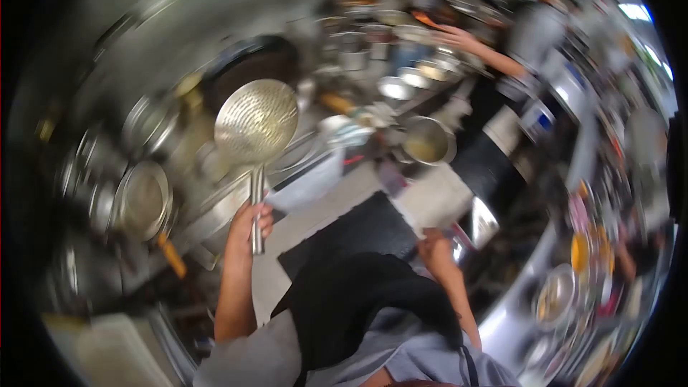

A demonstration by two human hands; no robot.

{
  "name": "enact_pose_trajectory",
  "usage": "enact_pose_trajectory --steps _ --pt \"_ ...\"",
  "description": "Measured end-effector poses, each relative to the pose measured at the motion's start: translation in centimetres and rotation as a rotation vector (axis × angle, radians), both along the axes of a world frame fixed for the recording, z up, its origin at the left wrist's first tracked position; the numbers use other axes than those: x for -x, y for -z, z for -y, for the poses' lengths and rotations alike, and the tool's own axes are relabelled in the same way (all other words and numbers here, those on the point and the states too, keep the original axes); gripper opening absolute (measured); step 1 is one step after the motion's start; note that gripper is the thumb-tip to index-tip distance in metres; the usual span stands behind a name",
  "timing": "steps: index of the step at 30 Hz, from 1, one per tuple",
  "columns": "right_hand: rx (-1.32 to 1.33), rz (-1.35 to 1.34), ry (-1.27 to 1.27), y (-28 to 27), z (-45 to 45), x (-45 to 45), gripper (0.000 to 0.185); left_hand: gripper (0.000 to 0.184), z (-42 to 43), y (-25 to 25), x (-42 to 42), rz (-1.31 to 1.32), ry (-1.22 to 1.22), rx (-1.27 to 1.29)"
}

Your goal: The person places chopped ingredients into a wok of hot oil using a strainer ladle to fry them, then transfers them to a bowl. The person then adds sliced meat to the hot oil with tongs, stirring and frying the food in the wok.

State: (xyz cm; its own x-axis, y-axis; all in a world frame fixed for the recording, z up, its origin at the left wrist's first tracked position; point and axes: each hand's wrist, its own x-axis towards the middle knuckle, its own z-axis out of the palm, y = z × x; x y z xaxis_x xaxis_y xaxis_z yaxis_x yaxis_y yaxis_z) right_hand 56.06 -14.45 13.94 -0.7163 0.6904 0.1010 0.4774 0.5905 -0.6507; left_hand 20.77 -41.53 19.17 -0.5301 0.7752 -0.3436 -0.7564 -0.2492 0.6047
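Note:
My left hand (251, 223) is wrapped around the metal handle of a perforated skimmer (256, 122). Its round, shallow bowl, dotted with holes, is raised in front of me on the left. My right hand (436, 249) hangs low on the right, near my black apron (373, 294). Its fingers look curled in, but blur hides whether anything is in them. Ahead of that hand, a metal pot (426, 140) with something yellowish inside stands by the counter's edge.
Several pans and a strainer (145, 201) fill the left side, with a dark wok (251, 64) behind the skimmer. A co-worker (534, 43) reaches over containers at the back right. Bowls and food (555, 297) line a steel counter on the right. Dark mats (351, 233) cover the floor.

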Motion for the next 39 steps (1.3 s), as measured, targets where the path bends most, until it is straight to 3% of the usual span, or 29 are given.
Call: enact_pose_trajectory --steps 5,13,17,18,20,23,25,28,32,34,36,38,39 --pt "-0.029 -0.134 -0.186 -0.9 -3.8 9.6 0.028 0.018 6.8 2.3 4.4 0.005 -0.388 0.083" --pt "-0.278 -0.173 -0.311 -4.1 -8.5 19.9 0.025 0.021 10.2 11.8 13.1 0.202 -0.362 -0.119" --pt "-0.333 -0.134 -0.277 -3.0 -14.7 24.7 0.025 0.02 9.3 15.4 15.3 0.279 -0.311 -0.056" --pt "-0.346 -0.067 -0.26 -2.0 -16.7 25.8 0.026 0.02 9.5 16.1 14.8 0.278 -0.314 -0.053" --pt "-0.355 -0.006 -0.245 0.0 -20.5 28.3 0.026 0.022 9.2 16.0 13.4 0.067 -0.294 0.447" --pt "-0.372 0.039 -0.208 3.7 -25.5 31.3 0.032 0.028 9.2 15.6 10.1 0.038 -0.383 0.48" --pt "-0.382 0.313 -0.225 5.9 -27.7 33.3 0.038 0.033 9.7 14.9 7.8 0.065 -0.421 0.493" --pt "-0.274 0.432 -0.157 6.5 -27.7 35.1 0.035 0.041 11.2 15.3 4.6 0.221 -0.57 0.512" --pt "-0.235 0.405 -0.131 10.3 -29.3 36.7 0.024 0.04 15.9 23.0 -1.0 0.36 -0.645 0.535" --pt "-0.212 0.34 -0.197 10.6 -30.2 36.8 0.019 0.03 18.8 28.0 -3.6 0.458 -0.605 0.718" --pt "-0.299 0.248 -0.149 7.5 -29.2 35.7 0.018 0.043 20.2 30.2 -7.0 0.386 -0.534 0.777" --pt "-0.342 0.233 -0.15 6.2 -29.3 33.9 0.016 0.041 19.3 31.0 -8.6 0.195 -0.356 0.955" --pt "-0.349 0.242 -0.107 4.8 -28.9 32.7 0.016 0.037 19.3 31.1 -7.8 -0.555 0.126 1.139"
